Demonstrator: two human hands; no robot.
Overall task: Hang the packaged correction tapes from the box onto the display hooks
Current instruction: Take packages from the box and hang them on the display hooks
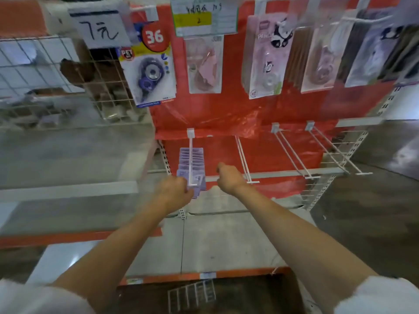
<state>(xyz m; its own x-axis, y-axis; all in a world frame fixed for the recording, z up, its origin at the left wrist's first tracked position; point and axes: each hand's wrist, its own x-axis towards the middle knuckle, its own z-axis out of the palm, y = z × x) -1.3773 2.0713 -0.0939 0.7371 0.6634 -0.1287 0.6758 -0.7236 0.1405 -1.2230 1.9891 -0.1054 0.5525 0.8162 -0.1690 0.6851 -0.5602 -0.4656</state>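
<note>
Against the red back panel (pixel 226 114) of a shop display, a white display hook (pixel 191 159) juts toward the camera at the centre of the view, carrying a row of lilac packaged correction tapes (pixel 191 164) threaded along it. At about seven o'clock from that hook's tip, the left hand (pixel 173 189) has its fingers curled around the frontmost lilac packet, just at the hook's upturned end. At three o'clock from the row, the right hand (pixel 227 177) is a loose fist between this hook and the next bare hook (pixel 243 162); nothing shows in it, and its fingers face away. Further toward three o'clock, two more bare double-wire hooks (pixel 294 155) stick out from the panel. Up at twelve o'clock hang other packets: a purple correction tape on a yellow card (pixel 149 73), a pink one (pixel 204 64) and a panda-printed one (pixel 267 57). At six o'clock, at the bottom edge, a dark box (pixel 204 295) holds several upright packets, blurred. White sleeves (pixel 381 295) frame the lower corners.
</note>
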